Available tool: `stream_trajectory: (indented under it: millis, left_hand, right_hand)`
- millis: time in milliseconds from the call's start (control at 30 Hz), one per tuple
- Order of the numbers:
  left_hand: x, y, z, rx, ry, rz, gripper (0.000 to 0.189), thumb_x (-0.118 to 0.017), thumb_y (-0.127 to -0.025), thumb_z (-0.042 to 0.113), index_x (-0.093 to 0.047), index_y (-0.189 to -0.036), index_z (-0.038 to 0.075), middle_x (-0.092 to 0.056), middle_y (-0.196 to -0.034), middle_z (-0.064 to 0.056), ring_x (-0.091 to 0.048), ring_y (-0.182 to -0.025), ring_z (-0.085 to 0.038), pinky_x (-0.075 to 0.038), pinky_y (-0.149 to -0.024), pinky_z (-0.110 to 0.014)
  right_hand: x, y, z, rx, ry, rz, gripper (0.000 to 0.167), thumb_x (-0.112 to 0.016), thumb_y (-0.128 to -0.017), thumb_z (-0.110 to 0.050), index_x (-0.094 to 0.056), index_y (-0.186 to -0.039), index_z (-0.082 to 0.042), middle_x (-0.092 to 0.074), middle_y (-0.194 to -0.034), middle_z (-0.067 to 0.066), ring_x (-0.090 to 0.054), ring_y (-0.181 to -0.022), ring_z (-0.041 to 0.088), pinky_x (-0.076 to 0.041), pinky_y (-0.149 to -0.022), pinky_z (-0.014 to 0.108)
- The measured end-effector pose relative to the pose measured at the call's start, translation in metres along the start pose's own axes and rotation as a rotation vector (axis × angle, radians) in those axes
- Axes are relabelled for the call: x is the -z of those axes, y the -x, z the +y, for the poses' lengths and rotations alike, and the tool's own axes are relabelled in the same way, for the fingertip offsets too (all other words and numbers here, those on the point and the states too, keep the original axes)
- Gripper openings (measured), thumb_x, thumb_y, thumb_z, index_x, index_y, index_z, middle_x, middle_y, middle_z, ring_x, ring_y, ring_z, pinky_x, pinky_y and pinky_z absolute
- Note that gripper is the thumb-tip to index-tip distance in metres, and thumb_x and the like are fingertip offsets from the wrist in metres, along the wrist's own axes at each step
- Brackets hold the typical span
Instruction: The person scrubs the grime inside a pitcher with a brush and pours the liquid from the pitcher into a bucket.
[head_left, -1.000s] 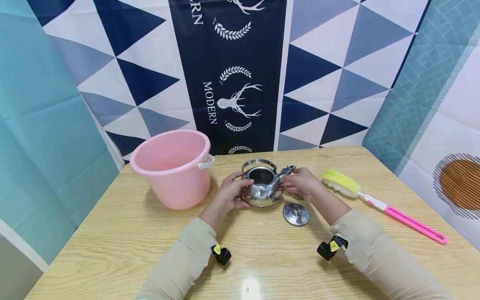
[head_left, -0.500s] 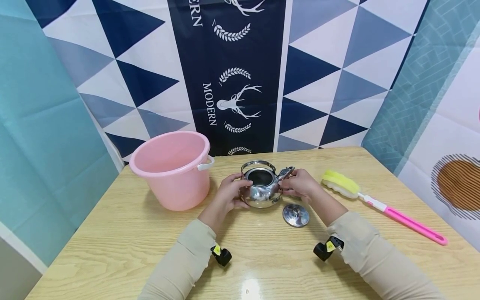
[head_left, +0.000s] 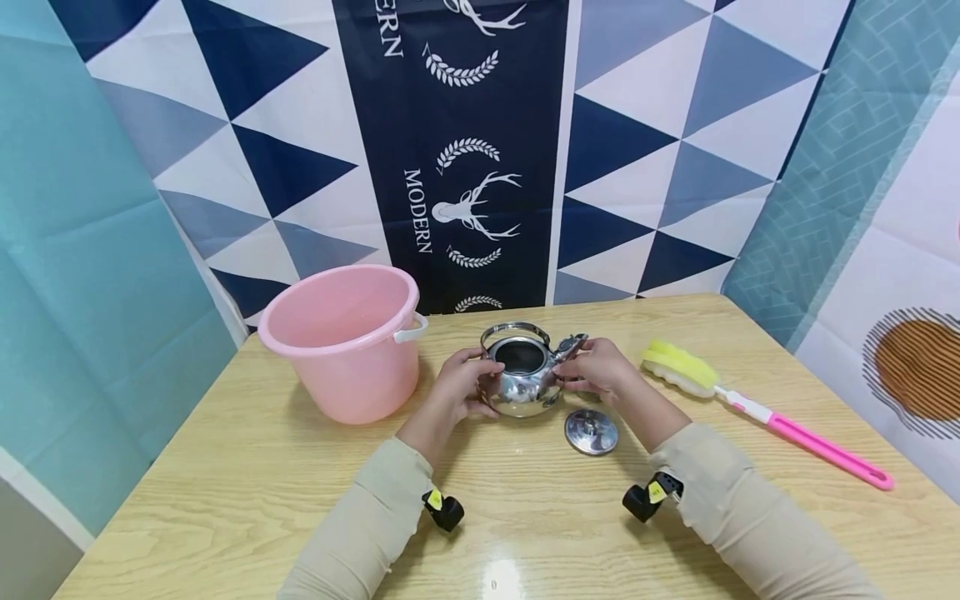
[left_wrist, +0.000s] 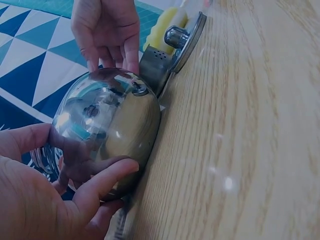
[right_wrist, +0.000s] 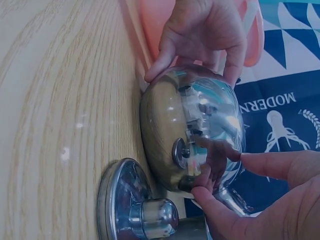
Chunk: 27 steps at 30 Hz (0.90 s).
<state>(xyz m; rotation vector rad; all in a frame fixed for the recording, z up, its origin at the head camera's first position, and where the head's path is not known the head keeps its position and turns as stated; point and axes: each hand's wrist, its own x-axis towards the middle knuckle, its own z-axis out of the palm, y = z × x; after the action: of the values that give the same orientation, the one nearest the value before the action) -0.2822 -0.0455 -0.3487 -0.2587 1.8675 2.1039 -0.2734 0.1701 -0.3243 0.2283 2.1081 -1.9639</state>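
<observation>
A shiny steel kettle (head_left: 519, 392) stands on the wooden table with its top uncovered and its hoop handle upright. My left hand (head_left: 457, 383) grips its left side, thumb near the opening and fingers lower on the belly. On the other side my right hand (head_left: 603, 371) holds the kettle at the base of the spout (head_left: 572, 343). The round lid (head_left: 592, 432) with its knob lies knob up in front of my right hand. A perforated metal strainer (left_wrist: 156, 67) shows behind the lid in the left wrist view; my right hand mostly hides it in the head view.
A pink bucket (head_left: 358, 375) with a white handle stands at the back left. To the right lies a yellow-and-white sponge brush (head_left: 681, 368) with a long pink handle. Patterned cloth hangs along the table's (head_left: 525, 525) back edge.
My right hand and forearm have shifted slightly left, with the fingers a little closer in at the spout's base. The left hand keeps its grip; the kettle has barely moved.
</observation>
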Motion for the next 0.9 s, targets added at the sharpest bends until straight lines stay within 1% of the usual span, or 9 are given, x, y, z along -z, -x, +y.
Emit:
stream_trajectory:
  millis: [100, 233, 333, 433, 533, 633, 767, 867, 900]
  left_hand:
    - [0.0, 0.0, 0.0, 0.006, 0.007, -0.002, 0.056, -0.071, -0.085, 0.01, -0.047, -0.137, 0.011, -0.058, -0.099, -0.012, -0.059, -0.085, -0.03, -0.056, -0.067, -0.063]
    - [-0.001, -0.001, 0.003, -0.015, 0.02, -0.007, 0.054, -0.07, -0.085, 0.009, -0.048, -0.134, 0.01, -0.058, -0.096, -0.011, -0.059, -0.084, -0.03, -0.056, -0.066, -0.063]
    - [-0.001, 0.0, 0.008, -0.034, 0.02, -0.008, 0.052, -0.071, -0.085, 0.009, -0.049, -0.132, 0.01, -0.058, -0.091, -0.01, -0.059, -0.08, -0.028, -0.056, -0.068, -0.063]
    - [-0.002, 0.002, 0.011, -0.037, 0.024, -0.012, 0.052, -0.071, -0.085, 0.009, -0.048, -0.132, 0.011, -0.058, -0.087, -0.009, -0.059, -0.077, -0.028, -0.055, -0.071, -0.063]
    - [-0.001, 0.004, 0.012, -0.038, 0.029, -0.02, 0.052, -0.071, -0.085, 0.008, -0.047, -0.132, 0.011, -0.058, -0.087, -0.009, -0.06, -0.075, -0.028, -0.055, -0.072, -0.063]
    - [-0.001, 0.006, 0.014, -0.038, 0.034, -0.025, 0.054, -0.071, -0.085, 0.008, -0.047, -0.133, 0.011, -0.057, -0.091, -0.01, -0.06, -0.08, -0.031, -0.056, -0.071, -0.063]
    - [-0.002, 0.012, 0.018, -0.047, 0.034, -0.017, 0.056, -0.073, -0.084, 0.01, -0.048, -0.134, 0.011, -0.054, -0.107, -0.014, -0.056, -0.095, -0.038, -0.057, -0.068, -0.061]
    - [-0.003, 0.018, 0.022, -0.057, 0.038, -0.016, 0.058, -0.073, -0.084, 0.011, -0.048, -0.135, 0.011, -0.05, -0.115, -0.015, -0.053, -0.101, -0.038, -0.057, -0.068, -0.061]
    - [-0.003, 0.02, 0.023, -0.058, 0.04, -0.019, 0.057, -0.074, -0.084, 0.011, -0.048, -0.135, 0.012, -0.05, -0.115, -0.015, -0.053, -0.1, -0.036, -0.057, -0.068, -0.061]
  right_hand:
    - [0.0, 0.0, -0.001, -0.007, -0.007, -0.001, 0.058, -0.06, -0.089, 0.01, -0.027, -0.136, 0.017, -0.053, -0.105, 0.019, -0.066, -0.074, 0.016, -0.058, -0.084, 0.033]
    - [0.0, 0.001, -0.004, 0.013, -0.021, -0.011, 0.067, -0.06, -0.09, 0.009, -0.018, -0.141, 0.018, -0.05, -0.11, 0.021, -0.066, -0.076, 0.016, -0.058, -0.085, 0.032]
    - [0.001, 0.002, -0.008, 0.03, -0.014, -0.017, 0.069, -0.06, -0.09, 0.008, -0.015, -0.142, 0.017, -0.048, -0.111, 0.021, -0.066, -0.077, 0.016, -0.058, -0.084, 0.03]
    - [0.002, 0.003, -0.01, 0.033, -0.01, -0.023, 0.071, -0.061, -0.09, 0.008, -0.015, -0.142, 0.016, -0.048, -0.111, 0.02, -0.066, -0.077, 0.016, -0.058, -0.082, 0.028]
    - [0.003, 0.005, -0.011, 0.034, -0.021, -0.033, 0.074, -0.062, -0.09, 0.008, -0.012, -0.144, 0.015, -0.048, -0.111, 0.02, -0.067, -0.078, 0.016, -0.057, -0.084, 0.029]
    - [0.005, 0.008, -0.013, 0.039, -0.019, -0.041, 0.078, -0.063, -0.09, 0.005, -0.009, -0.145, 0.014, -0.051, -0.11, 0.02, -0.067, -0.078, 0.017, -0.057, -0.086, 0.031]
    - [0.008, 0.012, -0.017, 0.049, -0.01, -0.033, 0.078, -0.064, -0.09, 0.003, -0.009, -0.145, 0.012, -0.055, -0.106, 0.019, -0.068, -0.077, 0.015, -0.056, -0.086, 0.032]
    - [0.011, 0.015, -0.021, 0.057, -0.008, -0.034, 0.078, -0.064, -0.09, 0.002, -0.01, -0.145, 0.01, -0.054, -0.107, 0.02, -0.067, -0.078, 0.016, -0.057, -0.086, 0.033]
    - [0.011, 0.016, -0.023, 0.063, 0.006, -0.038, 0.078, -0.065, -0.09, 0.001, -0.01, -0.144, 0.011, -0.054, -0.108, 0.02, -0.067, -0.079, 0.015, -0.057, -0.086, 0.033]
